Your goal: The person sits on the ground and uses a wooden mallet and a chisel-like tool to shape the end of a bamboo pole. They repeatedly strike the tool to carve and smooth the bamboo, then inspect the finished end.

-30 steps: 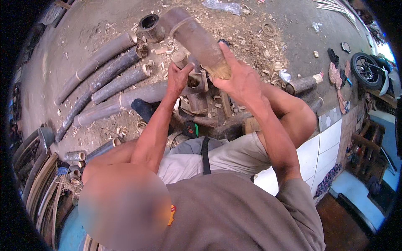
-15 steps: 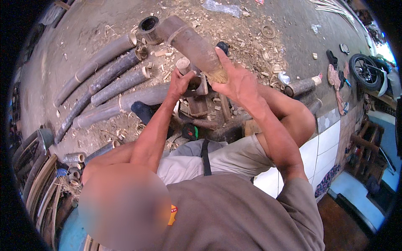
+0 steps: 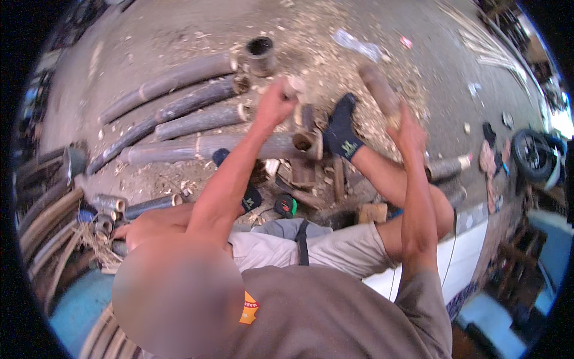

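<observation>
My right hand (image 3: pixel 408 130) is raised and grips a short brown bamboo piece (image 3: pixel 379 91) by its lower end. My left hand (image 3: pixel 274 106) is up at arm's length, closed around a small pale chunk (image 3: pixel 293 86) that is blurred. The two hands are apart. Between them lies my foot in a dark sock (image 3: pixel 342 130), resting by a thick bamboo pole (image 3: pixel 263 145) with an open hollow end.
Several long dark bamboo poles (image 3: pixel 179 102) lie side by side on the dusty ground, with a short hollow section (image 3: pixel 260 54) at their far end. Wood chips and offcuts litter the ground by my legs. A green and black tape measure (image 3: pixel 286 207) lies near my knee. More poles (image 3: pixel 48 221) stack at the left.
Both hands were together on one bamboo piece. Now they have separated: the right keeps the bamboo out to the right, while the left has lifted away with a small pale chunk.
</observation>
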Motion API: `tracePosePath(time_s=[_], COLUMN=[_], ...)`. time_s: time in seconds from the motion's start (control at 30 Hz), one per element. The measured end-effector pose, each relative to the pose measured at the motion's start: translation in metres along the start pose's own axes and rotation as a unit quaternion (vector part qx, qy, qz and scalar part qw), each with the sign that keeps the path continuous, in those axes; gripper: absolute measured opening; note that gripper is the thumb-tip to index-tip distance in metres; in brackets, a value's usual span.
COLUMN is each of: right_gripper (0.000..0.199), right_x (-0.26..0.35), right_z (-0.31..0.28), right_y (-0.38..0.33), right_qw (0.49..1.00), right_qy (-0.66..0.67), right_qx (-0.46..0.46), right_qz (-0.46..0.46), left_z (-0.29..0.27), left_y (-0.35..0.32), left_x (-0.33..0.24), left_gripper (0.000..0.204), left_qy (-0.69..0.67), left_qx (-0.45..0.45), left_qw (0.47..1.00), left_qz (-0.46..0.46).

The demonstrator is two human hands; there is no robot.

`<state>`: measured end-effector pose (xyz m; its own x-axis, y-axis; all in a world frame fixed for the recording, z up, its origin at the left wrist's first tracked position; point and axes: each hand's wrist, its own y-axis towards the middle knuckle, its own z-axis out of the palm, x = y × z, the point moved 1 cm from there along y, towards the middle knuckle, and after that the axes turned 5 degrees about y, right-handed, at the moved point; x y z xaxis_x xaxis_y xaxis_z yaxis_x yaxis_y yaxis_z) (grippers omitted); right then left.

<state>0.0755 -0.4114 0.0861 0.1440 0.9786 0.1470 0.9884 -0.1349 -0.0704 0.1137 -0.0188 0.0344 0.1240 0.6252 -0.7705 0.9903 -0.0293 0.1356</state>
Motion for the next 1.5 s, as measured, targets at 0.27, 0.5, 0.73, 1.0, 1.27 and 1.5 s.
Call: tracePosePath(time_s=[0.27,0.5,0.73,1.0,1.27,1.5], right_gripper=[0.102,0.111,0.102,0.080,0.097,0.073], right_x=[-0.017,-0.022,-0.026,0.094,0.218,0.144], right_z=[0.047,0.082,0.077,0.048,-0.012,-0.004], right_y=[-0.002,0.010,0.005,-0.036,-0.115,-0.219], right_qw=[0.993,0.992,0.989,0.974,0.844,0.669], right_qy=[-0.030,-0.031,-0.012,0.170,0.521,0.730], right_qx=[0.066,0.103,0.136,-0.064,0.028,0.109], right_qz=[0.091,0.064,0.060,-0.135,-0.123,0.093], left_z=[-0.023,-0.090,-0.102,-0.159,-0.121,-0.031], left_y=[-0.035,-0.027,-0.055,0.018,0.036,-0.024], left_x=[0.057,0.172,0.171,0.054,-0.162,-0.138], left_gripper=[0.076,0.086,0.087,0.080,0.088,0.075], left_qy=[0.200,0.320,0.509,0.230,-0.247,-0.209], left_qx=[0.146,0.246,0.163,-0.015,-0.014,0.073], left_qw=[0.966,0.901,0.842,0.969,0.968,0.973], left_qz=[-0.067,-0.158,-0.065,0.089,0.051,0.059])
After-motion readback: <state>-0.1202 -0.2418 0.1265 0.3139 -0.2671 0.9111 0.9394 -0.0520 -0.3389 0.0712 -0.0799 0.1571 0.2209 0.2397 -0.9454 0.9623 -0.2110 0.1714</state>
